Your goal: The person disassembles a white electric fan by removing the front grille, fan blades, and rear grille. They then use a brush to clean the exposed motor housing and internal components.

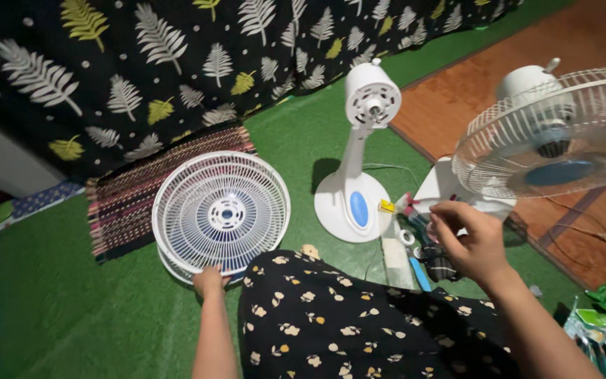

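Green turf floor (71, 309) spreads under us, a leaf-print cloth (141, 63) hanging at the far side. Our left hand (209, 281) grips the near rim of the white fan grille (222, 210), which lies flat on another grille. Our right hand (468, 242) pinches something small over the tools (415, 245); we cannot tell what. We judge a level lift best for the grille. Bare turf lies left; the fan stand (356, 161) and whole fan (549, 133) crowd the right.
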